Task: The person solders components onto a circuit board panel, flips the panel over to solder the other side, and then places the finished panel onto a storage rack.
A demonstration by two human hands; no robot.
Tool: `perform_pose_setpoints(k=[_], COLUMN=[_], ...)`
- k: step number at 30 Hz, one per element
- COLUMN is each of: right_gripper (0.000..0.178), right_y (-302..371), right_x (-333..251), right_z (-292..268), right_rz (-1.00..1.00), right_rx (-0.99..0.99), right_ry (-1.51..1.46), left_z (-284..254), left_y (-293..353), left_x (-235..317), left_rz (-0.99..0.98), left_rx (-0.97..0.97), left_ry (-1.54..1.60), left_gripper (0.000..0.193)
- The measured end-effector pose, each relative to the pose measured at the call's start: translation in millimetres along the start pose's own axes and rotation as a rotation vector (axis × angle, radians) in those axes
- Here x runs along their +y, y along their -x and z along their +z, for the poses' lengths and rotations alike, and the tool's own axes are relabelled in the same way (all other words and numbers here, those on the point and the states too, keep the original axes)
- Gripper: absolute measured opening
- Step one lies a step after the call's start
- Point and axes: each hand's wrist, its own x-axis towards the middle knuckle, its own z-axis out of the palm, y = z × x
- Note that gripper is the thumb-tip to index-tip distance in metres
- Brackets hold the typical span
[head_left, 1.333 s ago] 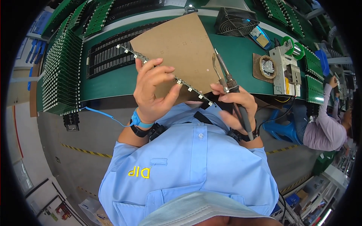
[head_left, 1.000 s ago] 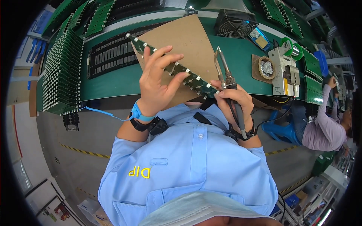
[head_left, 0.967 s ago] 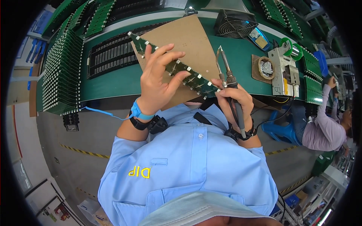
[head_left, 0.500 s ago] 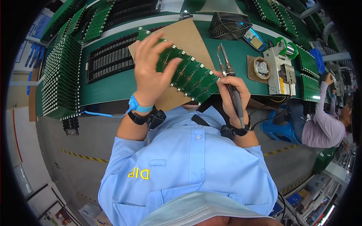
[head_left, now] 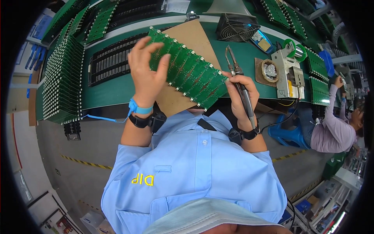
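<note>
A green circuit-board panel (head_left: 187, 70) with white parts along both long edges is tilted above a brown board (head_left: 191, 35). Its right corner meets the fingertips of my right hand (head_left: 242, 93), which is closed around a soldering iron (head_left: 244, 102). The iron's metal tip points up and away, with a thin curved tube beside it. At the panel's left end, my left hand (head_left: 146, 72) has its fingers spread and the thumb raised. Those fingers overlap the panel's edge; whether they touch it I cannot tell. A blue wrist strap (head_left: 141, 109) circles the left wrist.
Stacked circuit boards (head_left: 64, 82) stand at left, beside a black slotted tray (head_left: 111, 62). A fan (head_left: 235, 29) sits at the back. Right of me are a bowl of silvery bits (head_left: 269, 70), a metal stand with solder wire (head_left: 288, 74) and a co-worker (head_left: 335, 128) on a blue stool.
My left hand has shifted left and slightly down, uncovering more of the panel. The panel's face has turned further into view. My right hand stays nearly in place with the iron.
</note>
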Motion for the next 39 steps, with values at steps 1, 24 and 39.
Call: perform_pose_setpoints(k=[1, 24, 39], right_gripper=[0.02, 0.021, 0.02], right_y=[0, -3, 11], right_x=[0, -2, -6], right_z=[0, -9, -21], right_rz=[0.011, -0.152, -0.124], right_rx=[0.0, 0.008, -0.063], right_ry=[-0.002, 0.064, 0.072], left_z=[1, -93, -31], left_y=[-3, 1, 57], left_x=[-9, -47, 49], left_rz=[-0.023, -0.541, 0.194], left_rx=[0.046, 0.097, -0.596], left_ry=[-0.018, 0.936, 0.047], left_gripper=[0.029, 0.02, 0.032])
